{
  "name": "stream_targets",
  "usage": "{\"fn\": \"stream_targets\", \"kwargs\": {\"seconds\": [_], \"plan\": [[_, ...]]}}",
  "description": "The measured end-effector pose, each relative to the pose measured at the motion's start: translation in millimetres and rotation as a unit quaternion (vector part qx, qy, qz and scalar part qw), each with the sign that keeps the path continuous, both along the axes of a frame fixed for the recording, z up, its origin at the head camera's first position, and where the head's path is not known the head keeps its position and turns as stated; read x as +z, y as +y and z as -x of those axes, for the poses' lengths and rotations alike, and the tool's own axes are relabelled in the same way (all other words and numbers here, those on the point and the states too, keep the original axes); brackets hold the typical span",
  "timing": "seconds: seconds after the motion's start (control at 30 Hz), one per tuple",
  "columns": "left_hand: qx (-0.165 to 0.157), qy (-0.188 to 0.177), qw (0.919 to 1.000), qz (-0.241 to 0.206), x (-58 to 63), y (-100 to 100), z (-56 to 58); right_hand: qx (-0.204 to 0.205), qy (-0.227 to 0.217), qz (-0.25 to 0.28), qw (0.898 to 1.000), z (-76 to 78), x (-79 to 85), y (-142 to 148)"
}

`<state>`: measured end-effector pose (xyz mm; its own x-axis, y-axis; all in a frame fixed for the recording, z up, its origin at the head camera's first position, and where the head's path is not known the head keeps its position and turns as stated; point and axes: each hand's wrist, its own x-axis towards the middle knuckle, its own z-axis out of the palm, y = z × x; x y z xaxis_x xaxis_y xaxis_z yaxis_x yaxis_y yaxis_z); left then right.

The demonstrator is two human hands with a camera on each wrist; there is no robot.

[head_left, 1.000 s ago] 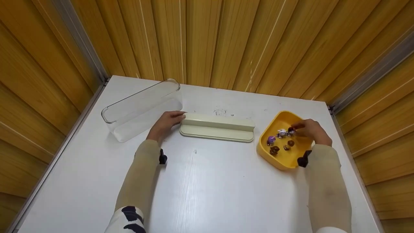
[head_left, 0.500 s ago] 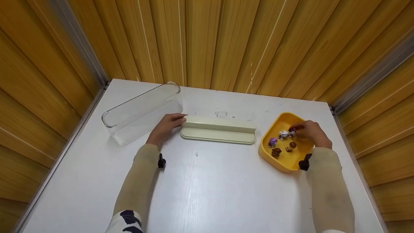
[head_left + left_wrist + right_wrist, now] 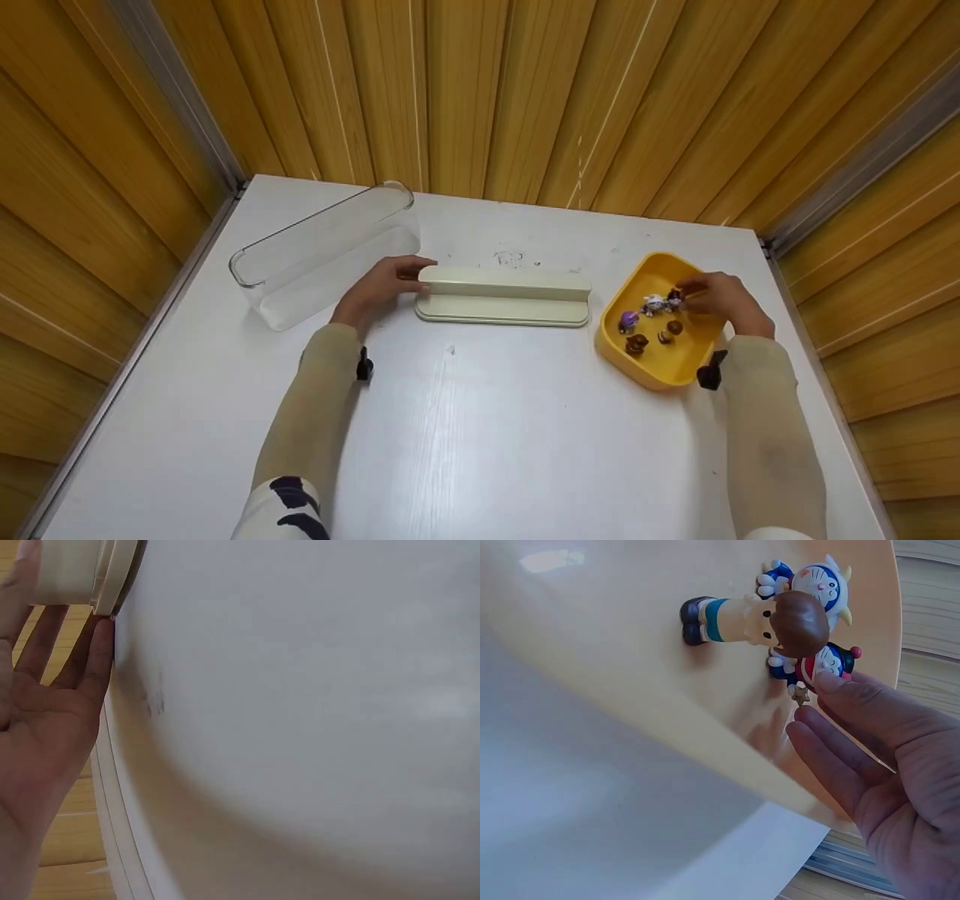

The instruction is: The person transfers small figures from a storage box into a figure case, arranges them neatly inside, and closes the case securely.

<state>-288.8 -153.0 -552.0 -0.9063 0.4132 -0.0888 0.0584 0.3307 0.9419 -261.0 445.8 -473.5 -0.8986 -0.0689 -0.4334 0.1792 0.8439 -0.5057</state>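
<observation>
A pale cream stepped stand [image 3: 502, 309] lies across the middle of the white table. My left hand [image 3: 379, 289] grips its left end, thumb in front and fingers behind; the left wrist view shows fingertips [image 3: 101, 634] at the base's edge. At the right, my right hand [image 3: 724, 300] reaches into a yellow tray [image 3: 679, 367]. Thumb and fingers pinch a small blue-and-white cat figurine [image 3: 830, 660] with a black and red hat, which stands in the tray. Beside it are a white-hooded figurine [image 3: 821, 586] and a brown-haired figurine [image 3: 799, 624].
The tray also holds a purple-topped figurine [image 3: 628, 322] and a dark brown figurine [image 3: 636, 344]. A long clear plastic bin [image 3: 322, 255] stands at the back left. Yellow wood-look panels [image 3: 465, 97] wall the table's [image 3: 480, 427] back and sides.
My left thumb has slid from the top of the stand's end toward its front. The right hand stays at the hatted figurine; the view has shifted slightly.
</observation>
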Motion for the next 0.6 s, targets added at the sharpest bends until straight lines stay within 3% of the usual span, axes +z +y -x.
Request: {"fn": "stream_targets", "kwargs": {"seconds": [0.13,0.33,0.6], "plan": [[0.029,0.010,0.9993,-0.019,-0.9,5.3,2.6,0.022,0.010,-0.008,1.000,1.0,-0.4,-2.0],[0.054,-0.007,0.9977,-0.041,-3.2,9.8,4.3,0.028,0.018,-0.005,0.999,2.8,-4.8,-9.4],[0.044,-0.022,0.9985,-0.022,1.1,11.3,4.5,-0.007,-0.009,0.002,1.000,4.4,-8.8,-11.2]]}}
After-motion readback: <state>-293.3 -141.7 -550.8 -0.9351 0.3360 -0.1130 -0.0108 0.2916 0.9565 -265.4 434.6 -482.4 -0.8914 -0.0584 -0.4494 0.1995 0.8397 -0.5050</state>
